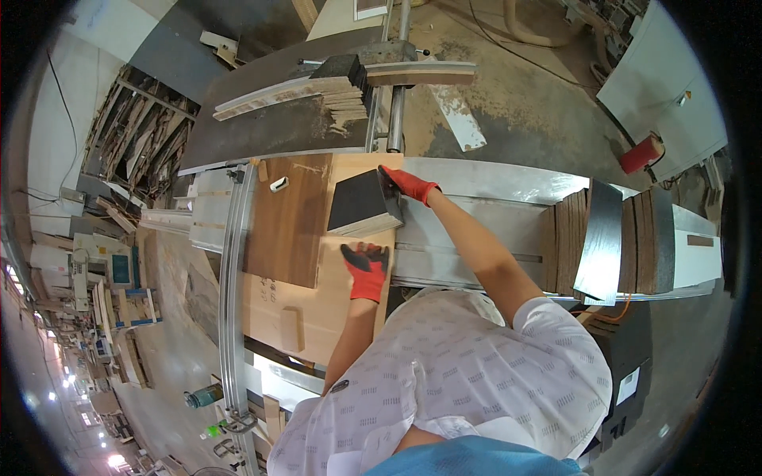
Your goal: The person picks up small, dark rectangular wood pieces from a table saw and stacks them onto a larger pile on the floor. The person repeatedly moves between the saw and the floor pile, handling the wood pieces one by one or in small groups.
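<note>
A short stack of dark-faced boards point(361, 205) with pale edges lies on the light wooden panel point(317, 337). My right hand point(409, 185), in a red work glove with dark fingers, grips the stack at its far right corner; part of its fingers is hidden behind the boards. Just short of the stack's near edge is my left hand point(367, 271), gloved the same way. Its fingers are apart over the panel and hold nothing. A brown wood-grain board point(286, 218) lies to the left of the stack, with a small white object point(279, 184) on it.
To the right, upright rows of brown-edged boards point(567, 242) stand on the metal machine bed point(468, 226). Another dark stack point(343, 83) sits on the far table beside a long fence point(421, 74). A metal rail point(232, 293) runs along the left. A wooden block point(292, 329) lies nearby.
</note>
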The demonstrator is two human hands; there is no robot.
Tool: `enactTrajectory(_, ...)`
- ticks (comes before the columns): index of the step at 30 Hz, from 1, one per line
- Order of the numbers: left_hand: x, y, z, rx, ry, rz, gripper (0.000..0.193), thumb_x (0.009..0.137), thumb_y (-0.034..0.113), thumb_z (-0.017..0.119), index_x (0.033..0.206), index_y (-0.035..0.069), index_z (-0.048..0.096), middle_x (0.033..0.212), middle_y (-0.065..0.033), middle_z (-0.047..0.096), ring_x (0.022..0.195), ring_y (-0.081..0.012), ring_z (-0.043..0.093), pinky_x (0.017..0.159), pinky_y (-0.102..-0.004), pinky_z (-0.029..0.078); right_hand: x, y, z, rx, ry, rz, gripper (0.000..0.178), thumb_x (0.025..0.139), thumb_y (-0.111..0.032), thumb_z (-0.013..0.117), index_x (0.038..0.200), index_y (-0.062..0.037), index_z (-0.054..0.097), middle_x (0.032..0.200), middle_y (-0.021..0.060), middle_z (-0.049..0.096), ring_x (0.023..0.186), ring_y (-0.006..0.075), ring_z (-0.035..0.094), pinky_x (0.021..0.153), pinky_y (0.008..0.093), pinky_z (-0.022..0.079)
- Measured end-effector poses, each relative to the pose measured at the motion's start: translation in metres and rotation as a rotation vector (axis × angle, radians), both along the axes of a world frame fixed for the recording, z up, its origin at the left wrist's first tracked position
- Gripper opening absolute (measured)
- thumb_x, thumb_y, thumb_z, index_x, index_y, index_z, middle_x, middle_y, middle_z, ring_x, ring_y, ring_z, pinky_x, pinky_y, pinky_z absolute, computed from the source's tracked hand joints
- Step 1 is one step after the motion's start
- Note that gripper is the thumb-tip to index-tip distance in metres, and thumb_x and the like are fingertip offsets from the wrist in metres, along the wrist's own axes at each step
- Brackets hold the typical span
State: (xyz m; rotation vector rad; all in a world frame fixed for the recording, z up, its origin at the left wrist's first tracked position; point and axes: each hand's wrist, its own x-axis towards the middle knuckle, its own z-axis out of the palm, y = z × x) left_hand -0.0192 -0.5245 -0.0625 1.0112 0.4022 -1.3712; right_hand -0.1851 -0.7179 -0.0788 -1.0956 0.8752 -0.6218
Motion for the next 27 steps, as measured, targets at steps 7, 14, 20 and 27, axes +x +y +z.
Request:
enactTrajectory(7, -0.009, -0.029, -0.045, -0.200, -0.145, 0.060, 0.058, 0.096, 0.066, 0.041, 0.113, 0.014, 0.060, 0.106, -0.0038, 0.063, 0.096, -0.0269, 0.057, 0.090, -0.0452, 0.047, 0.011, 0.019, 0.012, -0.185, 0.076, 0.081, 0.059, 0.106, -0.047, 0.037, 0.137, 0.0008, 0.054, 0.130, 0.0060, 0.063, 0.114, 0.0158, 0.053, 0.105, 0.0311, 0.036)
enactTrajectory(14, 0.027, -0.041, -0.055, -0.563, -0.332, -0.116, 0.046, 0.103, 0.043, 0.043, 0.135, 0.012, 0.051, 0.134, -0.0080, 0.059, 0.123, -0.0259, 0.055, 0.103, -0.0403, 0.046, 0.003, 0.062, 0.006, -0.135, 0.080, 0.072, 0.053, 0.104, -0.043, 0.043, 0.118, 0.0027, 0.066, 0.114, 0.0076, 0.070, 0.102, 0.0155, 0.058, 0.097, 0.0310, 0.043)
enactTrajectory(20, 0.045, -0.053, -0.050, -0.639, -1.262, -0.570, 0.050, 0.095, 0.029, 0.061, 0.138, 0.007, 0.050, 0.142, -0.0112, 0.054, 0.130, -0.0263, 0.051, 0.111, -0.0404, 0.039, 0.004, 0.058, -0.063, -0.342, 0.057, -0.057, 0.047, 0.102, -0.046, 0.048, 0.111, -0.0050, 0.071, 0.098, -0.0047, 0.067, 0.088, 0.0067, 0.054, 0.076, 0.0239, 0.042)
enactTrajectory(27, 0.039, -0.049, -0.009, -0.606, -1.287, -0.570, 0.049, 0.096, 0.033, 0.058, 0.138, 0.008, 0.050, 0.142, -0.0100, 0.054, 0.130, -0.0261, 0.051, 0.109, -0.0399, 0.041, 0.013, 0.055, 0.004, -0.024, -0.107, 0.009, 0.049, 0.104, -0.041, 0.048, 0.134, -0.0036, 0.057, 0.128, -0.0003, 0.062, 0.112, 0.0113, 0.056, 0.096, 0.0261, 0.042)
